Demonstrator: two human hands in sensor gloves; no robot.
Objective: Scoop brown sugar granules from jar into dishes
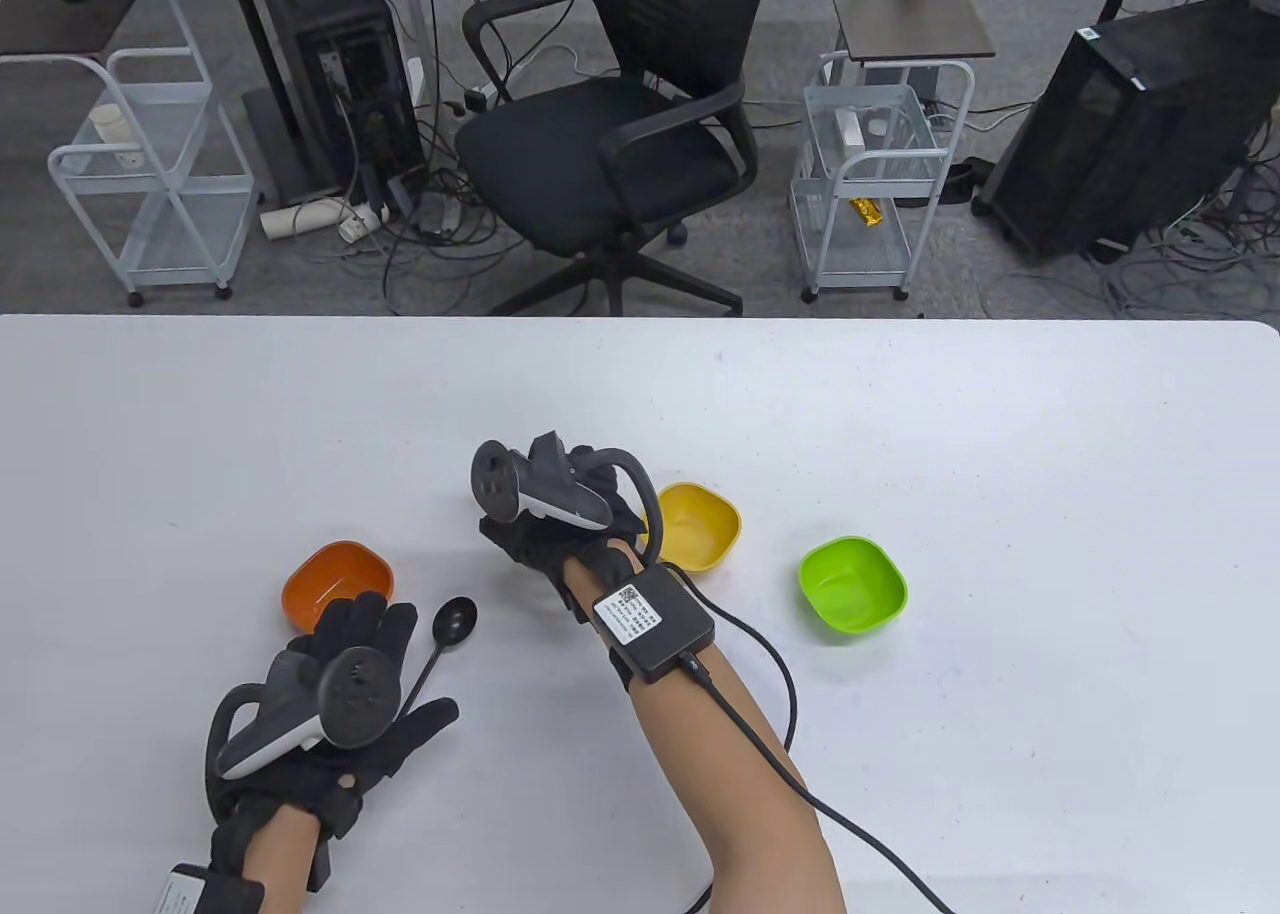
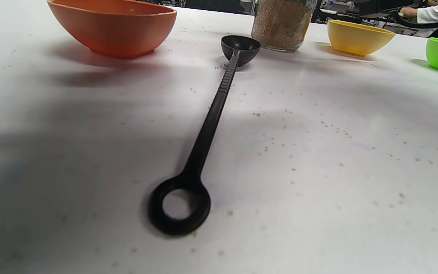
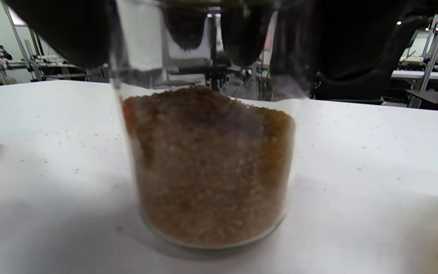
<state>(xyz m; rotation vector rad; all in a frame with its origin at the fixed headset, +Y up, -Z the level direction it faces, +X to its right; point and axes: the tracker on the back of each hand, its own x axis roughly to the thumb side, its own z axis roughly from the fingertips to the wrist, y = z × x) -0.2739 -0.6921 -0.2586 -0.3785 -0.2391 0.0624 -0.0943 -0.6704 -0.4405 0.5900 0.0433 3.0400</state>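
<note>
A glass jar (image 3: 211, 167) about half full of brown sugar stands on the white table (image 1: 1000, 434). My right hand (image 1: 545, 526) grips it from above near the rim and hides it in the table view; its fingers (image 3: 245, 42) show at the jar's top. The jar also shows in the left wrist view (image 2: 281, 24). A black long-handled spoon (image 1: 455, 626) lies flat on the table (image 2: 219, 99), bowl toward the jar. My left hand (image 1: 405, 659) hovers open over the spoon's handle end and holds nothing. Orange (image 1: 338, 582), yellow (image 1: 700, 526) and green (image 1: 852, 586) dishes look empty.
Loose sugar grains are scattered on the table around the spoon (image 2: 318, 129). A black cable (image 1: 780, 694) runs from my right wrist unit back to the front edge. An office chair (image 1: 610, 144) and carts stand beyond the table's far edge.
</note>
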